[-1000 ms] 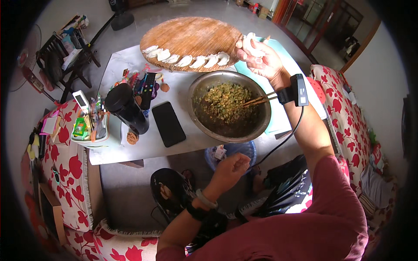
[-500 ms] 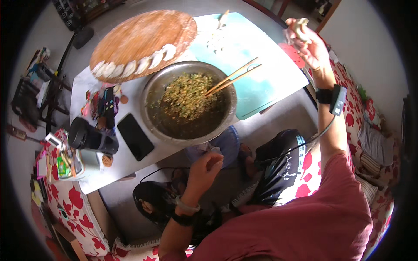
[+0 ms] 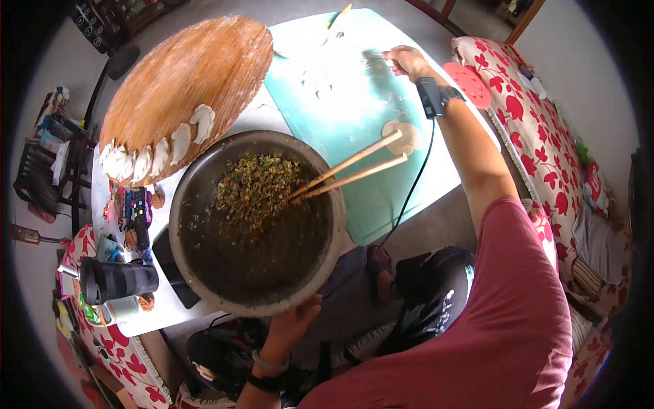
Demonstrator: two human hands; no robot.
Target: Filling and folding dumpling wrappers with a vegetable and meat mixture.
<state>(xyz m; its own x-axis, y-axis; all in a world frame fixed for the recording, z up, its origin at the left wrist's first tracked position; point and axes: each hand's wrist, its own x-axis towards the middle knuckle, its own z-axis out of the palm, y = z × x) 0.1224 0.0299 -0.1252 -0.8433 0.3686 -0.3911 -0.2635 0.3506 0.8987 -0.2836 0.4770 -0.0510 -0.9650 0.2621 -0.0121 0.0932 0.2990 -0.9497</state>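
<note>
A wide metal mixing bowl [image 3: 255, 290] holds chopped green and brown filling [image 3: 255, 187]. Two wooden chopsticks [image 3: 368, 157] lean on its right rim. Under the near rim is my left hand [image 3: 293, 324], gripping the bowl there; its fingers are partly hidden. My right hand [image 3: 409, 63] reaches over the far right of the teal board [image 3: 368, 211]. Its fingers are pinched together with a small pale bit at the tips that I cannot make out. Thin round dough wrappers [image 3: 402, 138] lie on the board by the chopstick ends.
A round wooden board [image 3: 194, 82] carries a row of folded dumplings [image 3: 162, 155]. Left of the bowl are a phone [image 3: 174, 273], partly covered, a black tumbler [image 3: 119, 281] and walnuts [image 3: 146, 302]. A red mat [image 3: 468, 85] sits beside the teal board. Glare washes out the board's middle.
My right hand has come left and inward over the teal board. My left hand has gone to the bowl's near rim. The bowl now covers part of the phone, and my view has shifted.
</note>
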